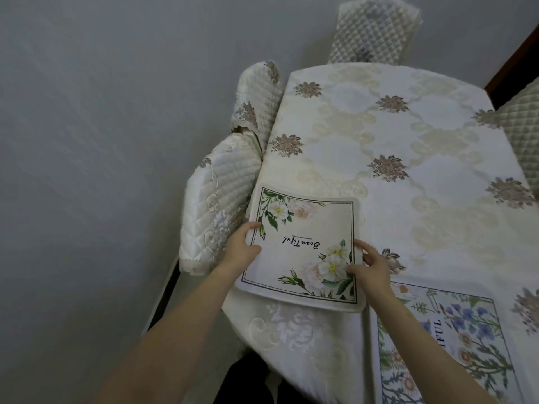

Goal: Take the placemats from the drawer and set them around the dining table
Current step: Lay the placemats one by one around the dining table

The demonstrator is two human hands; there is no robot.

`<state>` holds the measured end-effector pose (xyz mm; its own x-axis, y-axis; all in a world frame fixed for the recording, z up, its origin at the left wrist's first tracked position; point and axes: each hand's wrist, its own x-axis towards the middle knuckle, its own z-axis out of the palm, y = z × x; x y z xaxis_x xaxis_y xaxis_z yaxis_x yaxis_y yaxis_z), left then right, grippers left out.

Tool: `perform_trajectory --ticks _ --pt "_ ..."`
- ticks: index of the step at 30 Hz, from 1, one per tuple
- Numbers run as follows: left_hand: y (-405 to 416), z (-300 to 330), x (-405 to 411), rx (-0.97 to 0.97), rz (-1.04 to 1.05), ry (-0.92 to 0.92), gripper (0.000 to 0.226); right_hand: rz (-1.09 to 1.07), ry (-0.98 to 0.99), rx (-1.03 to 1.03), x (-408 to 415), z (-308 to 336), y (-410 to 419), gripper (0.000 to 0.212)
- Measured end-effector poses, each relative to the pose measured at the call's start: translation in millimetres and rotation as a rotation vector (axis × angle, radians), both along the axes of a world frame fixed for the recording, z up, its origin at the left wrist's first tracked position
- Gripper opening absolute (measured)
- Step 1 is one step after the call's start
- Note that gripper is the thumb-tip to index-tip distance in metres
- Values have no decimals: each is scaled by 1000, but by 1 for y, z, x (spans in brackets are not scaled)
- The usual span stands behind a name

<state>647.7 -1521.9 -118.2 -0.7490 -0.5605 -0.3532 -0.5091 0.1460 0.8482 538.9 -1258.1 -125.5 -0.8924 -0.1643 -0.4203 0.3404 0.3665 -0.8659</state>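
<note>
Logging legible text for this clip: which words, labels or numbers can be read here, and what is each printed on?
"Beautiful" in black script, upside down to the camera, on the white-rose placemat held at its edges by the left hand and right hand.
A small line of print next to that word: too small to read.
"IFUL", capital letters running sideways and partly cut off, on the blue-flower placemat lying on the tablecloth.
No numbers or brand marks show.

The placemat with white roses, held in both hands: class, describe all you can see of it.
The rose placemat is a cream rectangle with rounded corners, a thin dark border, white and pink flowers in two opposite corners and the script word "Beautiful". It looks stiff and smooth, lying near the table's corner. The left hand grips one side, the right hand the other.
</note>
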Motion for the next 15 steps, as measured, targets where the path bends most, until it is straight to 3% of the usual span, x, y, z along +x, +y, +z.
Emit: perform_trajectory --ticks 11,15 --pt "-42 -44 -38 -8 -108 -94 65 -105 26 83 -13 -25 -47 59" --pt "-46 -64 -33 -176 -270 -226 69 -19 64 210 -11 -38 -46 59"
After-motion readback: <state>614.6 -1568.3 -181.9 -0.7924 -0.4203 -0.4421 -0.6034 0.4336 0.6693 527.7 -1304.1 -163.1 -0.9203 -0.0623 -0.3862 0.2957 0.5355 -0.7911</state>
